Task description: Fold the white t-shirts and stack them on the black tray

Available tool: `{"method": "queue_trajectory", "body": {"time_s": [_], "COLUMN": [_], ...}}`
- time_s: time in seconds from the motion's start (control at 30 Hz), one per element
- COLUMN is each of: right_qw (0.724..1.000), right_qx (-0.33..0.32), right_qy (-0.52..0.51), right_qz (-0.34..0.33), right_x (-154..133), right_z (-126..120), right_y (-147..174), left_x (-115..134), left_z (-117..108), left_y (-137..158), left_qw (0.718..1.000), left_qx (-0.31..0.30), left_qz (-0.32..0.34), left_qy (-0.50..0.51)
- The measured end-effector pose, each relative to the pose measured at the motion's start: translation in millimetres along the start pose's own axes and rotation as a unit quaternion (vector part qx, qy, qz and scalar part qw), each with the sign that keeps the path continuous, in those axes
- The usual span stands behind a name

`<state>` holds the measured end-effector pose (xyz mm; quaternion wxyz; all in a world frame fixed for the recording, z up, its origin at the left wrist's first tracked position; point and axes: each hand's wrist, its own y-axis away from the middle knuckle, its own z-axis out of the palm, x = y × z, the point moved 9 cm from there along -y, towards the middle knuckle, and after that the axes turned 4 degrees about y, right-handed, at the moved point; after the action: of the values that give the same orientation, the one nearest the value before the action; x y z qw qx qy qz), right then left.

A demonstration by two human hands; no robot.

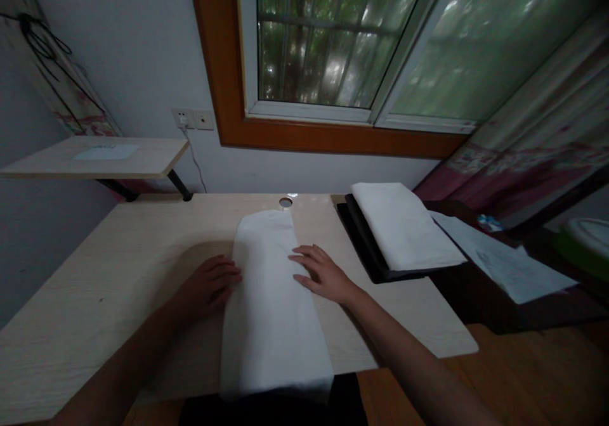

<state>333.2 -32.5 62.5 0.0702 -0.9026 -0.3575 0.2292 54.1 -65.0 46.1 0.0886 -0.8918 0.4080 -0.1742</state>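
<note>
A long white sheet, cloth or paper I cannot tell which (273,312), lies lengthwise on the pale wooden desk (143,274), and its near end hangs over the front edge. At its left edge rests my left hand (209,283), the fingertips touching the side of the sheet. My right hand (321,274) is on the opposite edge, fingers spread, with the tips on the sheet. Neither hand grips anything. The sheet narrows toward the far end, close to a round cable hole (285,202) in the desk.
On the right, a folded white sheet (404,226) lies on black flat folders (364,248). Beyond it a printed paper (509,258) rests on a dark surface. A raised shelf (157,156) stands at the back left, below a wall socket (193,119). A window (333,45) is ahead.
</note>
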Motion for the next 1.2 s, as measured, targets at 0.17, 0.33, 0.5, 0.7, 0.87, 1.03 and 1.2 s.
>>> {"method": "queue_trajectory", "body": {"time_s": [0.17,0.33,0.5,0.7,0.87,1.03,1.2], "right_qw": [0.998,0.996,0.995,0.992,0.990,0.987,0.984], "right_qx": [-0.055,-0.068,-0.071,-0.074,-0.071,-0.072,-0.071], "right_qy": [0.024,0.051,0.073,0.098,0.118,0.135,0.146], "right_qz": [-0.013,0.011,0.022,0.025,0.030,0.046,0.067], "right_x": [-19.8,-16.9,-10.2,9.7,28.1,45.0,62.8], "right_z": [7.4,12.3,11.8,20.3,27.7,28.3,22.0], "right_y": [29.3,30.1,7.8,-34.6,-64.0,-79.0,-85.4], "left_x": [12.5,3.4,-17.0,-40.4,-67.8,-85.4,-97.3], "left_z": [-4.6,-2.1,-4.2,-10.2,-5.4,-3.6,-0.2], "left_y": [20.4,18.1,5.2,-13.5,-27.8,-48.6,-72.3], "left_qw": [0.999,0.998,0.991,0.981,0.969,0.964,0.967], "left_qx": [-0.013,-0.007,0.008,0.029,0.035,0.028,0.022], "left_qz": [-0.027,-0.052,-0.104,-0.163,-0.213,-0.233,-0.228], "left_qy": [-0.021,-0.047,-0.079,-0.102,-0.121,-0.125,-0.112]}}
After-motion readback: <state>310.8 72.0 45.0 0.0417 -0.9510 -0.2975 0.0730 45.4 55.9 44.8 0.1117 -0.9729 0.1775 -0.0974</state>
